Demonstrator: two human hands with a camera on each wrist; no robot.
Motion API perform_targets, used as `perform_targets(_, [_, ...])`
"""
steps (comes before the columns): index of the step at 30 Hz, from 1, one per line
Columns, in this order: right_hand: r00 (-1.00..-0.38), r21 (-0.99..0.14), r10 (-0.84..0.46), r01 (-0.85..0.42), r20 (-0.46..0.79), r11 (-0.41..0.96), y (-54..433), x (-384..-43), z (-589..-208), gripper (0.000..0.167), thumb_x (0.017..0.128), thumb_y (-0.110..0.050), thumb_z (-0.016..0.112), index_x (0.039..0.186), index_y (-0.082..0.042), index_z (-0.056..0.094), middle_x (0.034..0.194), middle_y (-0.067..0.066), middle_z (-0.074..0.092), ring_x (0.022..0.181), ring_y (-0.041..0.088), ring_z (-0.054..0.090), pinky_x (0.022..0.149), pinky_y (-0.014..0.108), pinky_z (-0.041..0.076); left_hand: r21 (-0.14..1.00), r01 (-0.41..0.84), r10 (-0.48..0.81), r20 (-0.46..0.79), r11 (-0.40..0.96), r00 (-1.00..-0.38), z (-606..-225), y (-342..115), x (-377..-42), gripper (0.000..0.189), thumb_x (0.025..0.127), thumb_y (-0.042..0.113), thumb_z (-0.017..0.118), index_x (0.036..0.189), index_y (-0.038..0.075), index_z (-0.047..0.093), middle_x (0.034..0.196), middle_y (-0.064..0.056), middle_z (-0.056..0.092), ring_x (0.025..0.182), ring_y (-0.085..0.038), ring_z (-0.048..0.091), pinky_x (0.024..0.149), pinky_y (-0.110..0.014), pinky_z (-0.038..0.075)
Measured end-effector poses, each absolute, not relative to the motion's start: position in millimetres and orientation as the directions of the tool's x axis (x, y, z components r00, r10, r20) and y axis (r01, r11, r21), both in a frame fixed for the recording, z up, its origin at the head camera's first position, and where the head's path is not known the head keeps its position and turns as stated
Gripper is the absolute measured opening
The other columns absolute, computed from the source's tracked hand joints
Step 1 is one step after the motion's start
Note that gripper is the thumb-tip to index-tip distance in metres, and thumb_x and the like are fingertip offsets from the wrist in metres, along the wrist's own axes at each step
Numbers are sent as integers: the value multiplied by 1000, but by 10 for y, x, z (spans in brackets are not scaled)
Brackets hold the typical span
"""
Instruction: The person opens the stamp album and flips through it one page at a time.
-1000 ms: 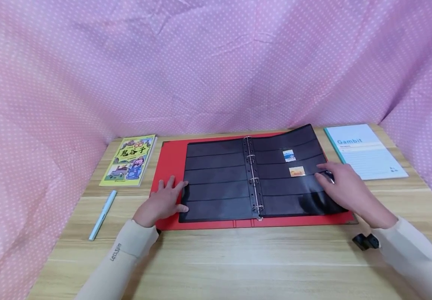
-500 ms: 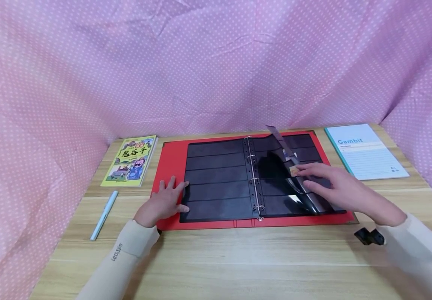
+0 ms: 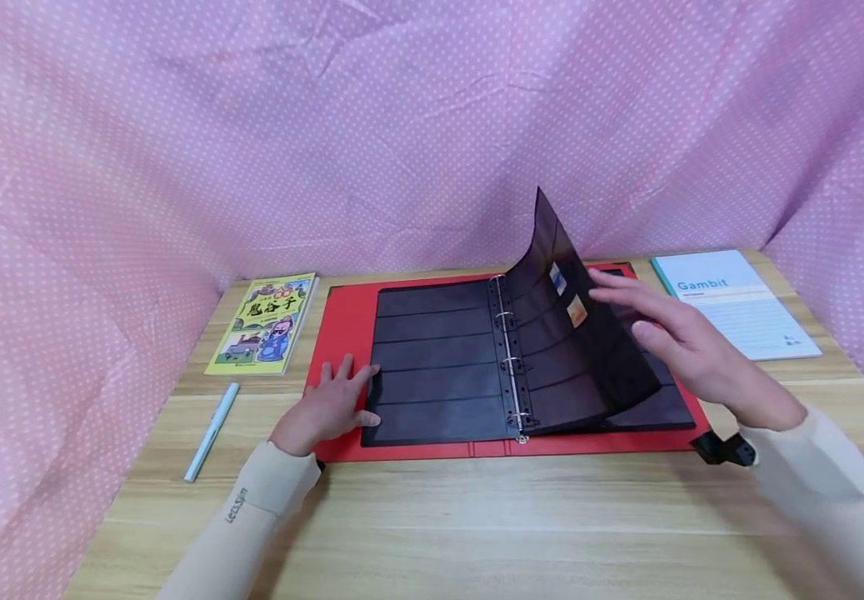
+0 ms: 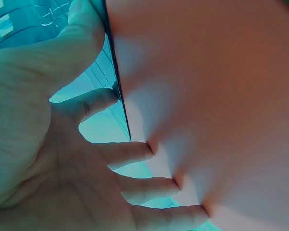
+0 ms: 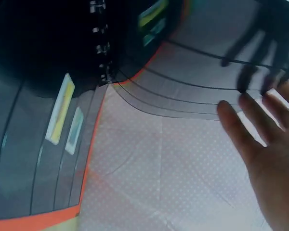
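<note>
A red ring binder [image 3: 349, 321] lies spread on the table, with a black pocket page [image 3: 435, 358] flat on its left side. My left hand [image 3: 330, 404] rests with spread fingers at that page's outer edge and on the red cover. On the right, a black pocket page [image 3: 551, 358] stands raised and curved from the metal rings [image 3: 510, 362]; a blue-and-white stamp [image 3: 557, 279] and an orange stamp [image 3: 576, 312] show in it. My right hand [image 3: 686, 342] has its fingers extended, fingertips right at the raised page's back. Two stamps [image 5: 60, 108] show on the page in the right wrist view.
A yellow illustrated book [image 3: 262, 325] lies at the left back, and a light blue pen [image 3: 211, 432] in front of it. A white notebook [image 3: 739, 304] lies at the right back. Pink dotted cloth [image 3: 432, 133] hangs behind the wooden table [image 3: 432, 517].
The right-hand page, nearly flat before, has bent over and now stands raised toward the rings. My right hand has moved left and up with it. My left hand has stayed in place.
</note>
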State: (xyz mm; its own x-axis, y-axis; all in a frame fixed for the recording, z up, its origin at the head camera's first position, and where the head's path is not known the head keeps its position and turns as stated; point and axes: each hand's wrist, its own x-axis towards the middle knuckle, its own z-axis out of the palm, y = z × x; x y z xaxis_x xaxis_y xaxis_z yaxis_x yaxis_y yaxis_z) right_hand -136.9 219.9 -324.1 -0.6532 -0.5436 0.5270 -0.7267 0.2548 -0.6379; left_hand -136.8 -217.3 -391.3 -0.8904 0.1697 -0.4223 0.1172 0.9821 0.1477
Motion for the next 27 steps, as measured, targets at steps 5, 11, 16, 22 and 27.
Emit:
perform_targets(5, [-591, -611, -471, -781, 655, 129, 2087, -1437, -3239, 54, 103, -31, 36, 135, 11, 42, 146, 24, 33, 138, 32, 24, 110, 31, 18, 138, 120, 169, -427, 983, -888, -3925, -2173, -1378, 93, 73, 36, 80, 149, 18, 29, 151, -25, 15, 132, -53, 14, 93, -70, 30])
perform_targets(11, [-563, -643, -464, -766, 684, -18, 1936, -1470, -3269, 68, 101, -46, 30, 143, 8, 29, 149, 20, 29, 135, 28, 30, 102, 28, 30, 154, 133, 185, -407, 979, -894, -3944, -2181, -1366, 92, 74, 36, 80, 148, 18, 30, 151, -25, 16, 132, -51, 15, 93, -71, 29])
perform_targets(16, [-537, -637, -480, -768, 694, -63, 1807, -1467, -3304, 68, 101, -43, 36, 146, 5, 21, 150, 22, 26, 134, 33, 31, 100, 30, 36, 163, 143, 197, -392, 976, -899, -3952, -2177, -1365, 91, 73, 36, 80, 148, 17, 31, 150, -25, 17, 131, -51, 16, 92, -71, 30])
perform_targets(22, [-585, -677, -570, -733, 577, 67, 1655, -1375, -3380, 69, 100, -44, 40, 150, -3, 18, 151, 16, 27, 134, 33, 32, 102, 31, 35, 156, 148, 198, -381, 977, -903, -3952, -2181, -1363, 91, 72, 36, 81, 147, 18, 32, 149, -24, 19, 131, -50, 18, 91, -71, 31])
perform_targets(27, [-657, -724, -672, -640, 342, 257, 1570, -1316, -3562, 52, 100, -23, 49, 148, -19, 32, 150, -3, 33, 135, 21, 32, 104, 32, 33, 156, 163, 212, -382, 974, -900, -3938, -2206, -1375, 90, 73, 37, 80, 147, 18, 33, 149, -25, 19, 130, -50, 20, 91, -71, 30])
